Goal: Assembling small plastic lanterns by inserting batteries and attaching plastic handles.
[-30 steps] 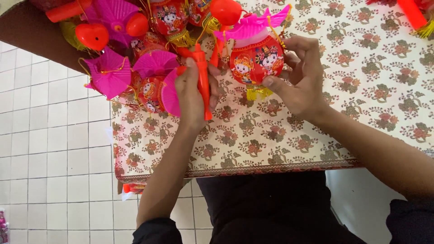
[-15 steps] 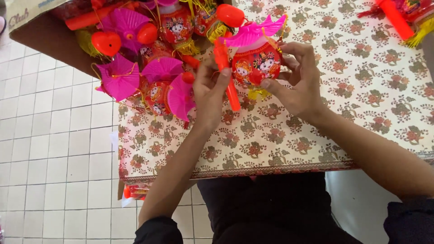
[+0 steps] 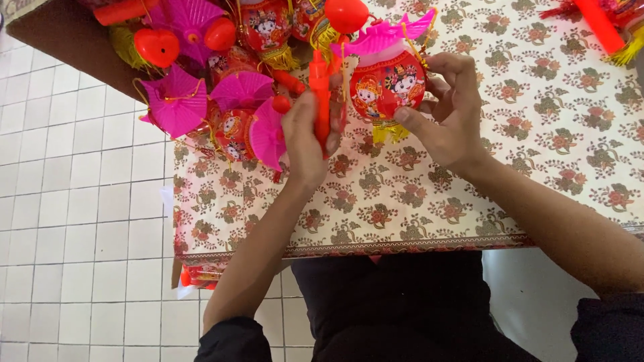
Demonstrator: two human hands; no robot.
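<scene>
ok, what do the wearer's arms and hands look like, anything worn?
Both hands, left and right, are bare: no gloves, and no rings or watch that I can make out. The forearms are uncovered, with black sleeves bunched at the elbows on both sides, matching the black top. No markings visible.

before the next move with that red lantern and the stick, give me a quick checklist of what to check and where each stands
1. Right hand has the red lantern: ok, fingers wrap its side and bottom edge.
2. Left hand has the red stick: ok, closed around it, stick upright.
3. Stick joined to the lantern: cannot tell, the meeting point is hidden by fingers and the pink roof.
4. Lantern's yellow tassel free: ok, it hangs loose over the patterned tablecloth.
5. Room beside the work: not ok on the left, where a pile of lanterns crowds the left hand.
</scene>
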